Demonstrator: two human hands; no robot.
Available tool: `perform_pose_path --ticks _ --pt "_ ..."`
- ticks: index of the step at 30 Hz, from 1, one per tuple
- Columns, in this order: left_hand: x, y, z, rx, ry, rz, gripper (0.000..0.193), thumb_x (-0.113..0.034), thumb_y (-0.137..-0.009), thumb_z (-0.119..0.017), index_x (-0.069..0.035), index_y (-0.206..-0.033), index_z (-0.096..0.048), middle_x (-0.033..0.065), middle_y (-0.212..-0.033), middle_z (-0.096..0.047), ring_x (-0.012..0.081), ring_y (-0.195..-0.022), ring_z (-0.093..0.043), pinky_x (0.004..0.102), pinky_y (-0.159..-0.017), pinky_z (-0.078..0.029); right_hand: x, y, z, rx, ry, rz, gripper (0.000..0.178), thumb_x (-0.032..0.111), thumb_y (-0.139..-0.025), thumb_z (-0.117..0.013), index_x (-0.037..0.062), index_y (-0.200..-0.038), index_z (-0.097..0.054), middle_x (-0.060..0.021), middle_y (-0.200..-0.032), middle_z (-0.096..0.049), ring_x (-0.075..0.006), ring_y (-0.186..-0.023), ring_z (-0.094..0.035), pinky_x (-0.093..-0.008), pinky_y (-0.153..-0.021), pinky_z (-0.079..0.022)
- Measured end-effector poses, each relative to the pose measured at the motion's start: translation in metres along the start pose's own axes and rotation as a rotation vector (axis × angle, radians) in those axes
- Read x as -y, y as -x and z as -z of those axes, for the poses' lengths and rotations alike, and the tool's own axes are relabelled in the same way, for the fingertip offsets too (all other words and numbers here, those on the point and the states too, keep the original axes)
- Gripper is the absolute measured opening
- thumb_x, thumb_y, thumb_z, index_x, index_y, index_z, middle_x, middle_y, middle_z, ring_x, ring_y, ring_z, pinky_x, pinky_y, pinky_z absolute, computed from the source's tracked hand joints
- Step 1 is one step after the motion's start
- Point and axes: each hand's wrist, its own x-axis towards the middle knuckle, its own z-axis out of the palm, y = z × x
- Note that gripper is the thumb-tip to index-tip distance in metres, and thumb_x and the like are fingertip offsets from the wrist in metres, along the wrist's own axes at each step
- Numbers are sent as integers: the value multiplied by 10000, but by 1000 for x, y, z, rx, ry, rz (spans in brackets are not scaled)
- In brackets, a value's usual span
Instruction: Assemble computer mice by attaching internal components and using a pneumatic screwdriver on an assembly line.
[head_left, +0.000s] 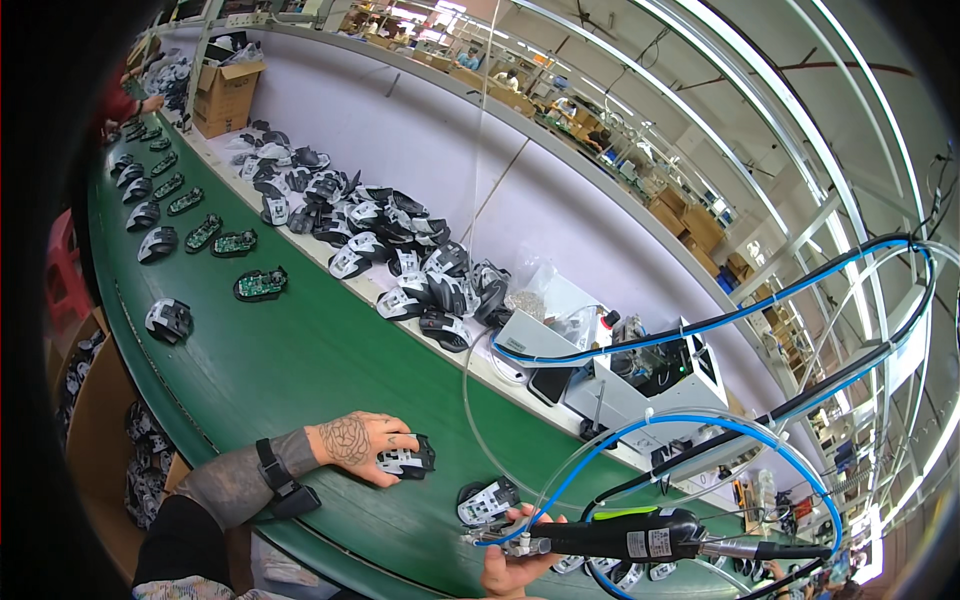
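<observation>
My left hand, tattooed on its back and with a black band at the wrist, grips a black-and-white computer mouse shell on the green conveyor belt. Further right, my right hand is closed around the front end of a black electric screwdriver, which lies roughly level. Blue and clear air hoses lead to the screwdriver's tip. Another mouse shell rests on the belt right beside that tip; whether they touch I cannot tell. The fingers partly hide the tip.
Mouse halves with green circuit boards and a loose shell sit up the belt. Along the ledge lies a heap of mouse shells, then a white screw-feeding machine. Hoses loop at right. A co-worker's hand shows far left.
</observation>
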Motion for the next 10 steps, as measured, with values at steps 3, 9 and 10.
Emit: perform_pose_path --ticks 3,9,10 --pt "1 0 1 7 -2 -3 513 -366 -637 -697 -153 -1085 -566 84 -1047 -566 266 -944 -577 373 -804 -485 4 -4 -6 -49 -62 27 923 139 -689 -703 56 -1373 -89 -200 -1202 -421 -250 -1000 -513 -391 -882 -434" --pt "1 0 4 72 11 23 533 -365 -639 -695 -157 -1109 -553 84 -1074 -554 263 -958 -574 372 -814 -484 6 -7 -10 -28 -61 25 924 142 -693 -702 83 -1380 -88 -198 -1206 -416 -249 -1000 -513 -393 -885 -432" --pt "1 1 4 84 5 29 546 -362 -641 -694 -161 -1125 -543 85 -1087 -548 263 -962 -573 372 -816 -483 6 -7 -10 -16 -47 38 925 145 -696 -702 88 -1384 -86 -195 -1213 -414 -249 -1004 -514 -398 -891 -432"
